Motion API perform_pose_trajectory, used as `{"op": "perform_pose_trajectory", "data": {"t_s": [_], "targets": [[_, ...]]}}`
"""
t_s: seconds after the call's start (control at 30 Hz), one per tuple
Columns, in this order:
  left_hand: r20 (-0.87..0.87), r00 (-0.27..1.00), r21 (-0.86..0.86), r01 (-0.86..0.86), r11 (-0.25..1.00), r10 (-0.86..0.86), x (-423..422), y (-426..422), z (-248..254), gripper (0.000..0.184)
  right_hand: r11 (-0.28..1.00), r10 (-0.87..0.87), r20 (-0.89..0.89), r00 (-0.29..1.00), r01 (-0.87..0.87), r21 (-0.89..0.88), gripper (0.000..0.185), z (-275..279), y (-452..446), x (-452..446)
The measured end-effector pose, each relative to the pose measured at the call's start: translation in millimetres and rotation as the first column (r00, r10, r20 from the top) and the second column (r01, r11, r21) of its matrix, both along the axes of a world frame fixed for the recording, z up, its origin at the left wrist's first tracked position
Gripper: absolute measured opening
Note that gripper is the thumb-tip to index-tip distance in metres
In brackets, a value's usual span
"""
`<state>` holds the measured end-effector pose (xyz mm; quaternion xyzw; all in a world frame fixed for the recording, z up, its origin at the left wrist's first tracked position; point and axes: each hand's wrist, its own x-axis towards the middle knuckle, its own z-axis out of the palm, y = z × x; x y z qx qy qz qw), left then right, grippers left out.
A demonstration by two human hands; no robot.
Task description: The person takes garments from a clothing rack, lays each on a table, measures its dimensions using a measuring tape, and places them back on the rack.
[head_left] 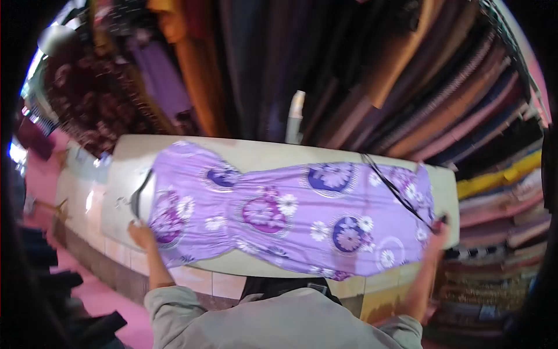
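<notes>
A sleeveless-looking purple dress (267,203) with white flowers and dark round motifs lies spread sideways on a pale board (267,148). My left hand (141,234) is at its neck end on the left, fingers curled against the fabric edge. Just above that hand, a black curved piece like a hanger (138,195) shows beside the neckline. At the hem end, my right hand (440,232) is closed around the end of a dark cord (395,189), which slants across the dress from the board's far edge. Blur hides the finer finger detail.
Rows of hanging and stacked clothes (465,116) surround the board at the back and right. A white upright object (295,116) stands behind the board's far edge. Tiled surface (226,285) shows below the board, and pink floor (110,302) lies to the left.
</notes>
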<state>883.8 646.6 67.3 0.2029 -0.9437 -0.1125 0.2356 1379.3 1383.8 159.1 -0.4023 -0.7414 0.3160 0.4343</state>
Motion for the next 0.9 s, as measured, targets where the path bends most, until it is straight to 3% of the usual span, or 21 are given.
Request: {"op": "perform_pose_trajectory", "data": {"t_s": [0.03,0.07,0.1,0.17,0.23,0.27,0.3,0.33,0.37,0.4,0.43,0.47,0.5,0.53,0.57,0.67,0.7,0.77,0.8,0.83,0.9], "targets": [[-0.033,0.999,-0.057,0.037,0.998,-0.039,12,13,14,0.031,0.983,0.052,-0.334,0.941,-0.107,-0.15,0.031,50,-11,-10],[-0.044,0.996,-0.108,0.078,0.991,-0.083,20,14,13,0.024,0.931,0.028,-0.628,0.778,-0.249,-0.267,0.033,123,-33,-18],[0.03,0.995,-0.092,0.096,0.991,-0.093,28,19,19,0.02,0.925,-0.139,-0.731,0.668,-0.176,-0.338,0.039,182,-86,-59],[0.204,0.957,-0.154,0.24,0.958,-0.207,41,12,9,0.02,0.883,0.171,-0.734,0.657,-0.432,-0.181,0.045,204,-91,-37],[0.191,0.961,-0.064,0.215,0.975,-0.199,46,17,15,0.023,0.771,0.351,-0.706,0.615,-0.618,-0.155,0.049,208,-93,-39],[0.152,0.97,-0.124,0.211,0.969,-0.192,47,20,17,0.026,0.723,0.367,-0.72,0.589,-0.668,-0.178,0.046,203,-99,-49],[0.114,0.975,-0.181,0.208,0.961,-0.19,49,27,17,0.029,0.78,0.15,-0.752,0.642,-0.544,-0.308,0.043,191,-107,-62],[0.109,0.976,-0.177,0.204,0.963,-0.187,48,37,16,0.029,0.748,0.113,-0.723,0.681,-0.537,-0.39,0.036,174,-120,-86],[-0.025,0.949,-0.098,0.311,0.945,-0.315,48,51,16,0.031,0.765,0.212,-0.618,0.757,-0.522,-0.378,0.03,141,-131,-107],[-0.168,0.89,-0.036,0.424,0.905,-0.424,51,67,16,0.033,0.574,0.425,-0.468,0.775,-0.63,-0.522,0.028,121,-142,-124],[-0.197,0.817,0.118,0.569,0.814,-0.543,61,91,20,0.034,0.809,0.588,0.206,0.783,-0.561,-0.175,0.027,129,-197,-164],[-0.247,0.726,0.261,0.688,0.677,-0.642,74,120,28,0.034,0.511,0.617,-0.164,0.769,-0.551,-0.66,0.025,94,-203,-181],[-0.311,0.618,0.363,0.78,0.51,-0.722,93,150,31,0.028,0.491,0.74,-0.144,0.657,-0.674,-0.552,0.026,61,-226,-198],[-0.144,0.587,0.599,0.693,0.402,-0.797,110,172,22,0.024,0.369,0.831,-0.081,0.551,-0.653,-0.661,0.031,57,-251,-212],[-0.187,0.481,0.748,0.635,0.192,-0.857,132,198,42,0.021,0.211,0.88,-0.194,0.434,-0.722,-0.659,0.035,34,-270,-223],[0.083,0.265,0.958,0.244,0.15,-0.961,175,237,66,0.022,0.108,0.948,-0.16,0.277,-0.749,-0.653,0.034,-7,-315,-245],[0.086,0.271,0.957,0.245,0.156,-0.959,183,241,55,0.022,0.111,0.956,-0.148,0.253,-0.778,-0.618,0.035,-15,-326,-249],[-0.049,0.47,0.991,-0.088,-0.102,-0.881,192,245,43,0.021,0.103,0.964,-0.142,0.225,-0.807,-0.582,0.036,-21,-336,-252],[0.018,0.558,0.967,-0.22,-0.127,-0.83,196,244,57,0.018,0.133,0.976,-0.065,0.206,-0.81,-0.571,0.038,-21,-338,-253],[0.023,0.564,0.968,-0.22,-0.123,-0.825,198,243,54,0.018,0.162,0.982,0.012,0.187,-0.814,-0.557,0.041,-20,-340,-254],[0.004,0.655,0.91,-0.316,-0.269,-0.756,201,238,42,0.017,0.166,0.984,0.034,0.176,-0.824,-0.542,0.039,-15,-342,-257]]}}
